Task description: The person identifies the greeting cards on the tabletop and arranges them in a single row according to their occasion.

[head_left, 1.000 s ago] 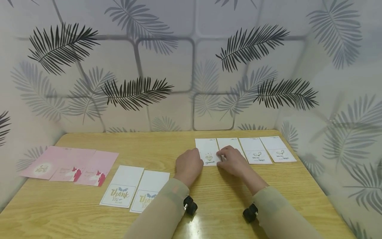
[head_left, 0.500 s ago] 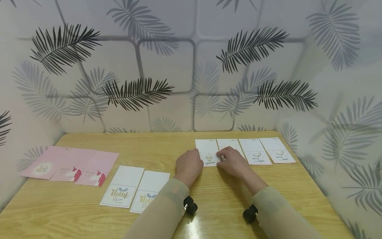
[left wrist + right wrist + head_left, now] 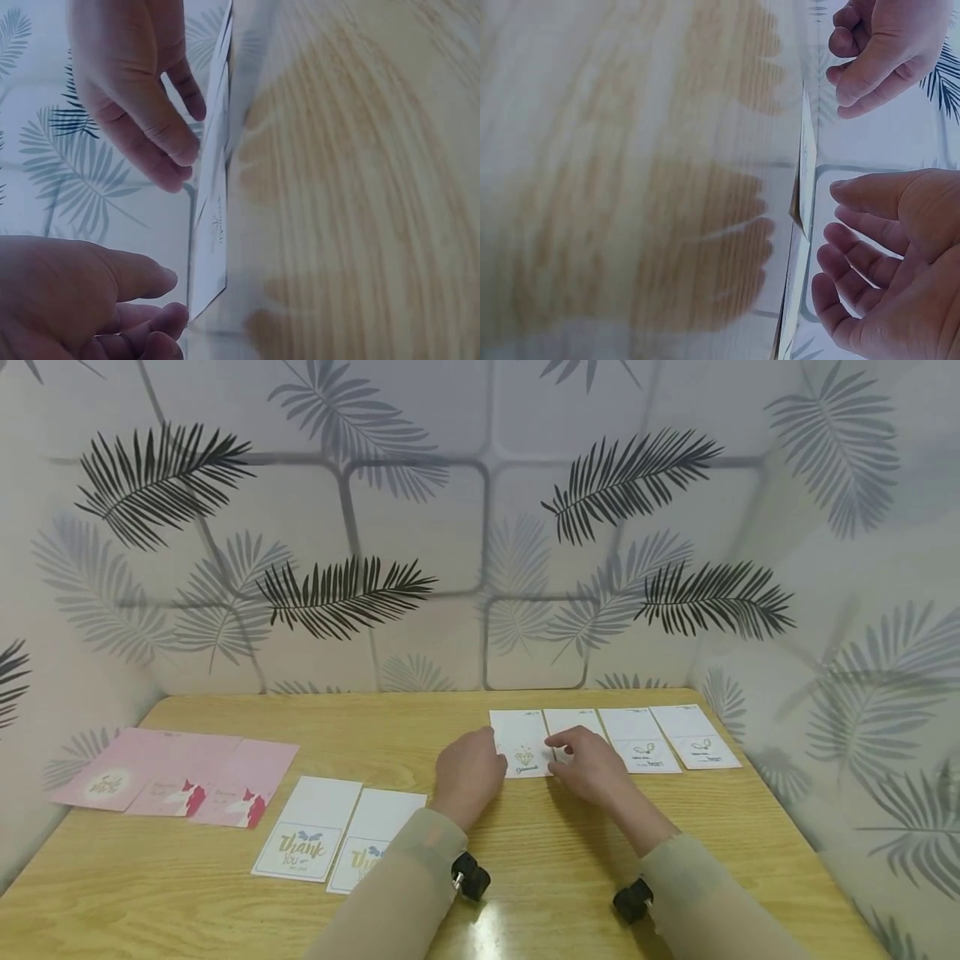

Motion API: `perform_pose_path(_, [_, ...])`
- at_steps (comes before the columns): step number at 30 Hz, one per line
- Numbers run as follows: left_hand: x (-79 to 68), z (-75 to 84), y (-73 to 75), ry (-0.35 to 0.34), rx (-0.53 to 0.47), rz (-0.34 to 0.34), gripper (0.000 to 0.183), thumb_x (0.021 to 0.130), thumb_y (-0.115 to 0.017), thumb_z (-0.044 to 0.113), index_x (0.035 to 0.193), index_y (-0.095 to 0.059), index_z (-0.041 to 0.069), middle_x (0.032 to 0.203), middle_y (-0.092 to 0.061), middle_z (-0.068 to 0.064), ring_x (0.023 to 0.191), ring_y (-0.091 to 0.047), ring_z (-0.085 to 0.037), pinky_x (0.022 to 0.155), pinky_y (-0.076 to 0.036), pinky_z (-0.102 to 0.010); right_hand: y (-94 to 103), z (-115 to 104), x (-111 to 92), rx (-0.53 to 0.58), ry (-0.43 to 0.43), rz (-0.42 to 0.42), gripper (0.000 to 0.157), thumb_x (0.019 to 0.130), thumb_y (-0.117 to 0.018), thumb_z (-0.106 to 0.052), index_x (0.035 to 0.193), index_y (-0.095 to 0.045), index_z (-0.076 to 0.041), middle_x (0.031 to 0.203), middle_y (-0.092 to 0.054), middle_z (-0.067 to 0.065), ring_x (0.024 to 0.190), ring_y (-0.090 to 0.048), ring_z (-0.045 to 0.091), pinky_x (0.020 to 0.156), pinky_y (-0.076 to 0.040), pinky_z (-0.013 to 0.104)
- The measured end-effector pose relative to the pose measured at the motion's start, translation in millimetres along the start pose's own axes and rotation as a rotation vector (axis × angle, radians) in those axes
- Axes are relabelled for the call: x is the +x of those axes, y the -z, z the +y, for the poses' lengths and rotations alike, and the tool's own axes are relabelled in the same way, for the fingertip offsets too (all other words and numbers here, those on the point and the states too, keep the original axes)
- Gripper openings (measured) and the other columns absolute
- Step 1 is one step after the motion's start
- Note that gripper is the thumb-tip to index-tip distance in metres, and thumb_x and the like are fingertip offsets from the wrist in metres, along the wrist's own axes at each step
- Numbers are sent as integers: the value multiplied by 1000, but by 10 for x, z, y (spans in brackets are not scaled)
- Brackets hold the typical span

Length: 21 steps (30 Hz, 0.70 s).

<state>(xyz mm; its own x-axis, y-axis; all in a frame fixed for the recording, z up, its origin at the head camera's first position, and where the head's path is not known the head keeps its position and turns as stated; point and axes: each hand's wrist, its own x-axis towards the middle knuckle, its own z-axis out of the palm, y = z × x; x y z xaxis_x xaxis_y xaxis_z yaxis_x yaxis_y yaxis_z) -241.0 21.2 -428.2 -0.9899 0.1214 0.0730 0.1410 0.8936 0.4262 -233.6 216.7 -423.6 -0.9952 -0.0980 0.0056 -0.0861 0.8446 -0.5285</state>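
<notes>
A white card with a gold diamond print (image 3: 525,752) lies at the left end of a row of white cards on the table (image 3: 540,860). My left hand (image 3: 471,777) is at its left edge, fingers loosely bent; in the left wrist view the fingertips (image 3: 176,315) are by the card's corner. My right hand (image 3: 596,768) hovers at its right edge, partly over the second white card (image 3: 573,720), whose lower part it hides. In the right wrist view, the right hand's fingers (image 3: 855,266) are spread and gently bent, with nothing between them.
Two more white cards, a left one (image 3: 643,743) and a right one (image 3: 697,739), continue the row. Two "Thank you" cards (image 3: 307,827) lie left of my left forearm, which partly covers one. Three overlapping pink cards (image 3: 180,768) lie farther left. A patterned wall (image 3: 420,635) borders the table.
My left hand has shifted slightly left, away from the diamond card. The right hand has moved slightly right, its thumb and finger apart. The cards look unmoved.
</notes>
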Motion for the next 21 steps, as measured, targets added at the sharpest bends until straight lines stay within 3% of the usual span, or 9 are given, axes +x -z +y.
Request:
perform_pose_path(5, [-63, -57, 128, -8, -2, 6, 30, 108, -71, 21, 130, -72, 1, 110, -77, -14, 93, -75, -31, 76, -62, -50, 1, -45, -47, 15, -11, 0, 37, 102, -75, -13, 138, -75, -2, 142, -67, 21, 126, -66, 40, 104, -53, 56])
perform_pose_path(10, [-124, -127, 234, -2, -16, 12, 42, 106, -71, 20, 145, -68, 3, 128, -76, -17, 111, -75, -36, 85, -62, -53, -1, -102, -92, 28, -13, -2, 39, 103, -76, -15, 139, -74, -3, 140, -69, 19, 125, -66, 38, 104, -53, 55])
perform_pose_path(16, [-182, -232, 333, 29, -36, -15, 48, 107, -71, 24, 152, -64, 6, 142, -71, -16, 125, -71, -36, 94, -60, -53, -9, -186, -151, 70, 3, -16, 42, 104, -76, -18, 143, -71, -3, 140, -70, 16, 127, -67, 38, 105, -53, 57])
perform_pose_path(21, [-259, -359, 434, 33, -50, -5, 51, 108, -72, 26, 153, -63, 6, 131, -75, -14, 106, -75, -31, 84, -62, -50, -37, -248, -198, 102, 40, -18, 43, 104, -75, -19, 144, -71, -3, 138, -71, 14, 125, -68, 37, 103, -53, 57])
